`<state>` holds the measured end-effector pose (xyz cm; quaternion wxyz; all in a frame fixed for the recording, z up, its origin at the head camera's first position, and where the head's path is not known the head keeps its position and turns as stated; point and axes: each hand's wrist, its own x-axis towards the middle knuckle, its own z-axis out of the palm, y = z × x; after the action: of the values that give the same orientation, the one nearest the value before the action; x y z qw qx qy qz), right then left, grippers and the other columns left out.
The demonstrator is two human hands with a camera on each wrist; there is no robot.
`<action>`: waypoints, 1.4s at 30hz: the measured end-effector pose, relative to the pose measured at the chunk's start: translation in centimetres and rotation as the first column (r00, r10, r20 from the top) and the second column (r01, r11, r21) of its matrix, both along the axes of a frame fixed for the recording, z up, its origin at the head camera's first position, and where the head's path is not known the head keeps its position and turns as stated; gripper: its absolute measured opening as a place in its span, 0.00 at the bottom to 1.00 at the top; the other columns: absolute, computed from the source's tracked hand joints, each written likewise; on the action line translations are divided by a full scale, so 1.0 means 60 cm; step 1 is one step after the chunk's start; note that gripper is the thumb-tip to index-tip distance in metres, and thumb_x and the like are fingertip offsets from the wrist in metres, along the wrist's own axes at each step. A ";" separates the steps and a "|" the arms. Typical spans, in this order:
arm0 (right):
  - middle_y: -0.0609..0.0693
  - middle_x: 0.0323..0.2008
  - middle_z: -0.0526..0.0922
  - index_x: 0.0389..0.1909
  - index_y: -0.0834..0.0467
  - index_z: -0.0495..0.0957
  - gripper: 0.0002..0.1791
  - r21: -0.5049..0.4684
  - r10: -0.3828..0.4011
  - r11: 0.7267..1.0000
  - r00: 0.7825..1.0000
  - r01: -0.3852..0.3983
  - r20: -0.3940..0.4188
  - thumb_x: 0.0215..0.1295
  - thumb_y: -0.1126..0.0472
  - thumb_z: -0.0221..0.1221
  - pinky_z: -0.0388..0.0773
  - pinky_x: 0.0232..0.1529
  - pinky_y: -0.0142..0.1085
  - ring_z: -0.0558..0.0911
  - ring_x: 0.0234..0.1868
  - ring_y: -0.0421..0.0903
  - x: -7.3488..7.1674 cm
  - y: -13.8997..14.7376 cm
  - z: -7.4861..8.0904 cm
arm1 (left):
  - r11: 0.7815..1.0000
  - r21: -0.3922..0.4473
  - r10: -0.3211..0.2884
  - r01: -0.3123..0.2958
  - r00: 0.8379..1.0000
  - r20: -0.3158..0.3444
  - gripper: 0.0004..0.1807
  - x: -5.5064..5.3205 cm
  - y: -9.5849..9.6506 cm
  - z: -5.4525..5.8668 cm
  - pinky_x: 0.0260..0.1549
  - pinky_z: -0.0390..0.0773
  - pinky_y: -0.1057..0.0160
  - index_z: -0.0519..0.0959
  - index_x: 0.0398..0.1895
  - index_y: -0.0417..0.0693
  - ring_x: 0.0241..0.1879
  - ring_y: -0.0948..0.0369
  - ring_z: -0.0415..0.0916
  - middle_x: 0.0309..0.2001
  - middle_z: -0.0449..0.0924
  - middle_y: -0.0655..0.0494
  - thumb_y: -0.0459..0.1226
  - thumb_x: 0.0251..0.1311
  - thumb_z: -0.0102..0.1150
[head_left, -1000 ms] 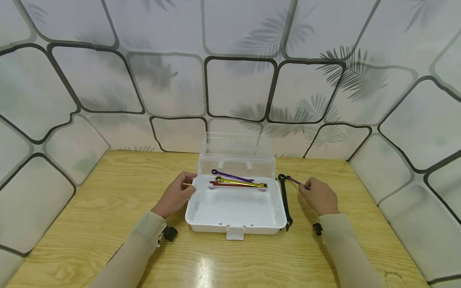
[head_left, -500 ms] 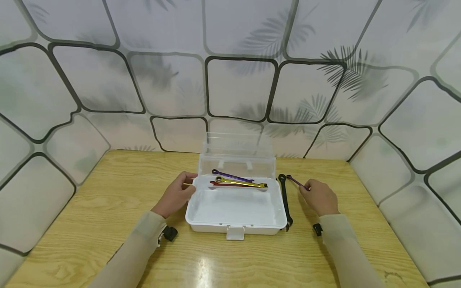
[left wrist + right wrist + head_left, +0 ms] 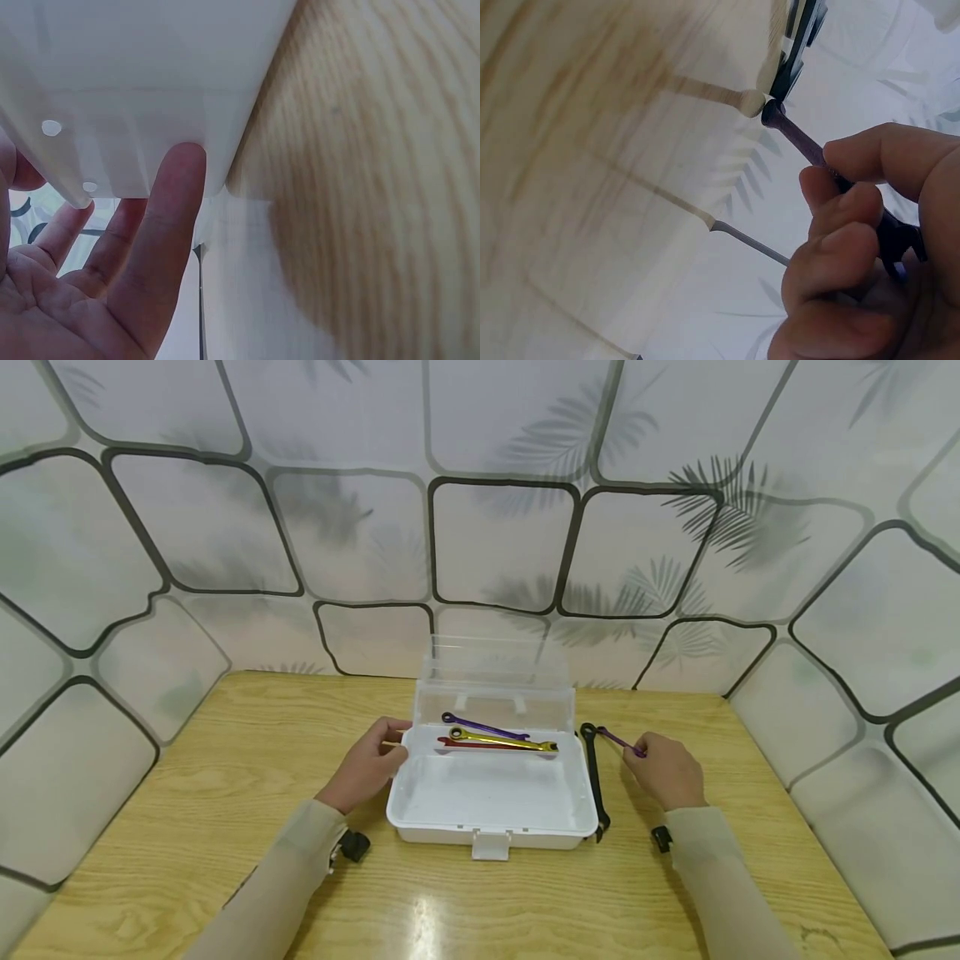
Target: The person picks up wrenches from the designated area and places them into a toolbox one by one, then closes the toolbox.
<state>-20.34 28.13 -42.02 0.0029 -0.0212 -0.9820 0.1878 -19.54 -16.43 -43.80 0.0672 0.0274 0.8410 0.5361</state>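
A white toolbox (image 3: 491, 789) stands on the table with its clear lid (image 3: 491, 681) raised at the back. At the box's back left corner my left hand (image 3: 365, 766) holds the wall, the thumb at the rim; in the left wrist view a finger (image 3: 180, 187) presses the outer side wall. To the right of the box my right hand (image 3: 665, 770) pinches a small purple wrench (image 3: 799, 139), its ring end pointing left beside the ring end of a black wrench (image 3: 592, 772). The black wrench lies along the box's right side.
A purple wrench (image 3: 483, 726), a yellow wrench (image 3: 498, 740) and a red wrench (image 3: 472, 744) lie across the back of the box. A latch (image 3: 490, 845) hangs at its front. The patterned backdrop (image 3: 498, 543) rises behind the wooden table (image 3: 487, 918).
The held purple wrench's ring end has swung slightly back toward the black wrench's ring end over the last half second. Both hands and the toolbox stay in place.
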 end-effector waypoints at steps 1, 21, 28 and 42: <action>0.51 0.25 0.81 0.34 0.60 0.80 0.15 0.001 0.001 1.000 1.000 -0.001 -0.003 0.74 0.52 0.56 0.67 0.20 0.39 0.73 0.22 0.47 -0.001 0.000 0.000 | 1.000 0.001 -0.001 0.001 1.000 0.000 0.26 0.000 0.000 0.000 0.44 0.83 0.55 0.69 0.70 0.47 0.54 0.48 0.77 0.63 0.73 0.41 0.35 0.68 0.50; 0.55 0.30 0.85 0.44 0.64 0.83 0.15 -0.022 0.007 1.000 0.976 -0.012 -0.219 0.76 0.54 0.57 0.68 0.21 0.39 0.75 0.22 0.47 -0.006 -0.004 0.003 | 1.000 0.001 0.007 -0.007 1.000 0.017 0.26 -0.001 0.000 0.000 0.45 0.83 0.55 0.69 0.70 0.49 0.55 0.48 0.77 0.64 0.73 0.42 0.36 0.68 0.50; 0.58 0.34 0.88 0.42 0.62 0.84 0.12 -0.059 0.024 0.997 0.945 -0.045 -0.327 0.73 0.56 0.60 0.73 0.24 0.41 0.79 0.25 0.47 -0.006 -0.006 0.004 | 1.000 0.004 0.000 0.000 1.000 0.017 0.26 0.000 0.001 0.002 0.44 0.83 0.55 0.69 0.70 0.48 0.54 0.48 0.77 0.64 0.72 0.41 0.36 0.68 0.50; 0.58 0.28 0.87 0.35 0.62 0.83 0.11 -0.147 -0.037 0.989 0.882 -0.037 -0.470 0.68 0.56 0.66 0.68 0.21 0.39 0.73 0.19 0.46 -0.005 -0.014 0.006 | 1.000 0.005 0.002 -0.002 1.000 0.016 0.26 -0.002 0.000 -0.002 0.43 0.83 0.56 0.69 0.70 0.49 0.54 0.48 0.77 0.64 0.73 0.42 0.36 0.68 0.50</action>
<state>-20.63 27.30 -41.65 0.2397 0.0249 -0.9347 0.2612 -19.66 -16.45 -43.94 0.0734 0.0227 0.8391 0.5385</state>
